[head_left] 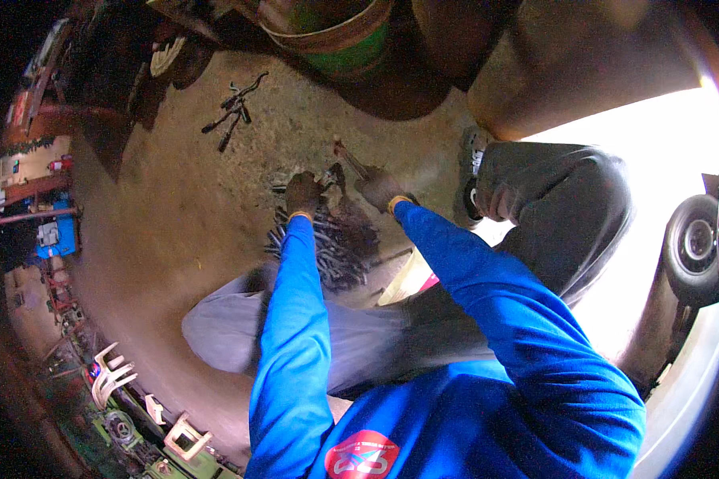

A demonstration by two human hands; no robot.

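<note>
Sitting on the floor, I have both hands close together in front of me. My left hand (302,194) is closed, and a small greyish metal piece (331,175) shows at its fingertips. My right hand (379,190) is wrapped round a slim, reddish-brown tool (351,160) that points up and to the left; its exact kind is too dark to tell. Just below the hands lies a pile of short dark metal rods (331,255), partly under my left forearm and in shadow. Farther off to the left, several longer dark metal pieces (233,112) lie crossed on the floor.
A green tub with a brown rim (347,52) stands at the far side. My bent legs (567,207) frame the work area. A pale, partly pink packet (407,279) lies by my right forearm. A wheel (693,239) is at the right, plastic chairs (112,375) at the left.
</note>
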